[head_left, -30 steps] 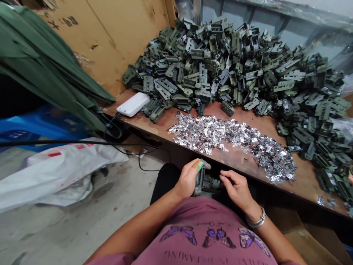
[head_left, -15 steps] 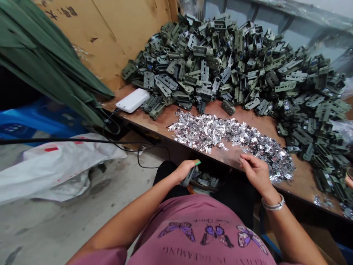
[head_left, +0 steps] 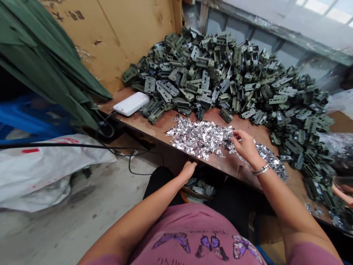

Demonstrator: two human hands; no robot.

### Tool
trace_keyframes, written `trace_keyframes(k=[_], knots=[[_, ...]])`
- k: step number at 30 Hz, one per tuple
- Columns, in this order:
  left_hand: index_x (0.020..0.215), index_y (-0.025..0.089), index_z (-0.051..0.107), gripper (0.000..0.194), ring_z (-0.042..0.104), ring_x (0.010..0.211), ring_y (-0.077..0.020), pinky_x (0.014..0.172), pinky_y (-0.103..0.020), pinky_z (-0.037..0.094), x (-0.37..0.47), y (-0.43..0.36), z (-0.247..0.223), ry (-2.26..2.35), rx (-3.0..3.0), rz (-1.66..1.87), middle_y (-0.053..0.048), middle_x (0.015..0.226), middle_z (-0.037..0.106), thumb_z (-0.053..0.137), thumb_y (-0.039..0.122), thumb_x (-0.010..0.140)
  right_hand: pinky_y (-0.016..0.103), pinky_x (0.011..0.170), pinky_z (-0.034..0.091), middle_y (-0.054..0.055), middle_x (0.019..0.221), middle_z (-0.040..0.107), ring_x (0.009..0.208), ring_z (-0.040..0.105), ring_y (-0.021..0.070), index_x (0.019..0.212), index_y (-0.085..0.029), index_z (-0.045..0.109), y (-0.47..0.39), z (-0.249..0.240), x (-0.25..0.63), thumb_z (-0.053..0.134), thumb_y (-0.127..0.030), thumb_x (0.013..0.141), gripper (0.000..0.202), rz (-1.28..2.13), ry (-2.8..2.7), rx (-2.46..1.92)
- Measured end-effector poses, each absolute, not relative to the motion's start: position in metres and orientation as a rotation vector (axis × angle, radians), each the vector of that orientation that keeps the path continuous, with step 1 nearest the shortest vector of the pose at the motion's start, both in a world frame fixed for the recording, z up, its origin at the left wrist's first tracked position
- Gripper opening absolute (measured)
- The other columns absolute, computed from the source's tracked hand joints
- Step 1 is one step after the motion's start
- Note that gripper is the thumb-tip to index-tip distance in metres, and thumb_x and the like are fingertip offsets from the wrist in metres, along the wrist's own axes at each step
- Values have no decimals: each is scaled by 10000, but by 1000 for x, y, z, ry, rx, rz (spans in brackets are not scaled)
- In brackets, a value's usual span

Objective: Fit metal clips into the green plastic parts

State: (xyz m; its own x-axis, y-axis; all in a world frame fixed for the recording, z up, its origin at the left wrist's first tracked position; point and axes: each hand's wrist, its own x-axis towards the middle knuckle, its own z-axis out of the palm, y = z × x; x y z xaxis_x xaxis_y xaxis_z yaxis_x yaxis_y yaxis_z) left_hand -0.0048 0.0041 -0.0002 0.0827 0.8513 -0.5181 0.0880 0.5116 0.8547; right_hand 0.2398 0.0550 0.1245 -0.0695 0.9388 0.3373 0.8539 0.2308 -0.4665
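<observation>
Just below the table's front edge, my left hand (head_left: pixel 189 171) is closed with its fingers curled; whatever it may be holding is hidden. My right hand (head_left: pixel 246 148) reaches over the table, thumb and fingertips drawn together at a heap of small shiny metal pieces (head_left: pixel 198 137). Any piece between those fingertips is too small to make out. More of the metal pieces lie under and to the right of this hand. Beneath the table edge, near my lap, an open container holds several grey-green slotted parts (head_left: pixel 202 187).
A large pile of dark green slotted housings (head_left: pixel 204 79) fills the back and right of the wooden table (head_left: pixel 161 129). A white power bank (head_left: pixel 131 103) with a black cable sits at the left. Another person's hand (head_left: pixel 342 193) shows at the right edge.
My right hand has moved forward and left, from the table's front edge onto the metal pieces. The grey part and green tip visible at my left hand before are now out of sight.
</observation>
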Motion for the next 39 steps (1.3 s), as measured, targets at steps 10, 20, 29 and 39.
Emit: trace_keyframes(k=[10, 20, 29, 39], knots=[[784, 156, 618, 298, 549, 660, -136, 595, -235, 357, -22, -55, 52, 989, 1043, 426, 7, 692, 610, 726, 422, 705, 382, 906, 471, 209, 1116, 649, 1045, 616, 297, 1093, -77, 623, 184, 123, 233, 664, -293, 822, 349, 198, -1827, -2215], [878, 140, 630, 533, 629, 574, -146, 354, -165, 344, -19, -37, 86, 552, 397, 523, -132, 895, 716, 577, 664, 794, 346, 899, 503, 90, 1096, 654, 985, 613, 195, 1189, -163, 578, 64, 140, 223, 562, -164, 870, 320, 402, -1935, -1494], [998, 162, 608, 491, 537, 398, -76, 308, -133, 364, 7, -44, 91, 593, 470, 435, 35, 623, 595, 851, 417, 655, 346, 900, 511, 135, 1144, 617, 1059, 595, 210, 1195, -167, 578, -68, 124, 244, 443, -82, 910, 327, 313, -2098, -1537], [837, 146, 581, 470, 610, 607, -136, 467, -206, 494, 11, -50, 104, 836, 754, 555, -24, 723, 673, 886, 360, 551, 236, 651, 407, 36, 798, 721, 724, 636, 162, 817, -183, 715, -27, 109, 263, 663, -239, 849, 83, 713, -1997, -2130]])
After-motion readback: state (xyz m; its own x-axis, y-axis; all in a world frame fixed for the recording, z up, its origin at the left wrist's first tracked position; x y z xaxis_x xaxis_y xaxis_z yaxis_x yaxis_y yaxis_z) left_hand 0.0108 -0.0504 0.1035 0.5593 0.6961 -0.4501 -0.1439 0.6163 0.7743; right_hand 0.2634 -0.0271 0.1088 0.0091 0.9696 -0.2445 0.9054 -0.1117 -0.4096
